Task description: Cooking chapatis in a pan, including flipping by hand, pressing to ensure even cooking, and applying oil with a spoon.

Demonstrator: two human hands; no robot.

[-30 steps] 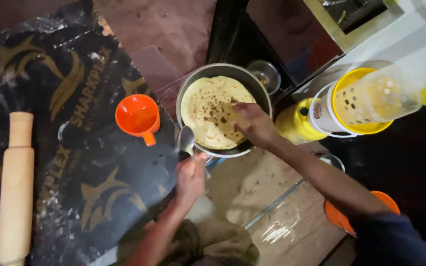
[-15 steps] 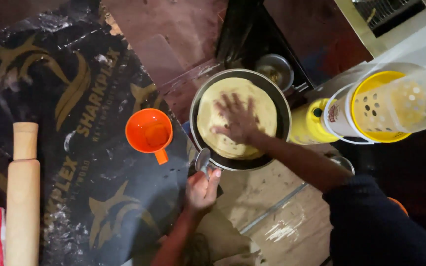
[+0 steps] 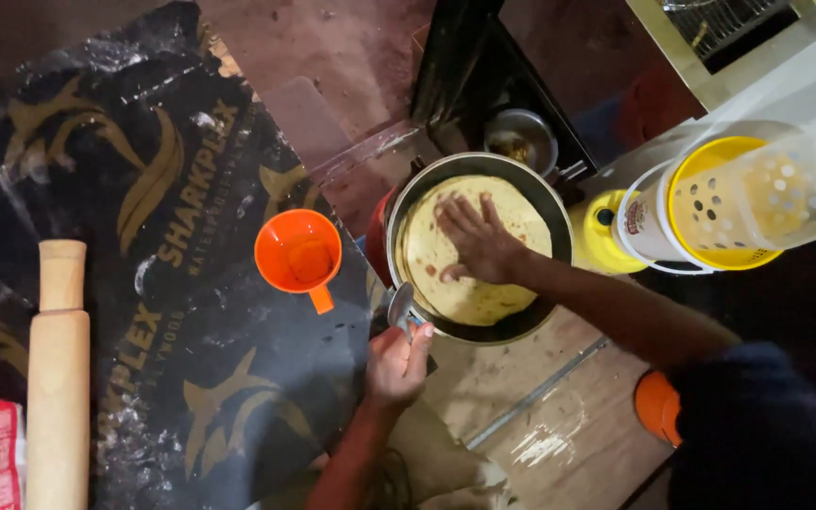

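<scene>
Flatbread [image 3: 455,274] fills the pan [image 3: 531,189]; right hand [image 3: 476,241] flat on it, fingers spread; left hand [image 3: 395,364] grips a spoon [image 3: 400,307]; orange cup [image 3: 298,253] beside

A home kitchen, seen from above. Round flatbread [image 3: 472,260] cooking in a dark pan [image 3: 521,326]. Wooden rolling pin [image 3: 57,378] lying on a flour-dusted black sheet [image 3: 172,236] at the left. Orange cup [image 3: 298,255] beside the pan. Small steel bowl [image 3: 519,140] behind it. Yellow perforated holder [image 3: 743,203] at the right. Brown floor [image 3: 332,57] beyond.
</scene>
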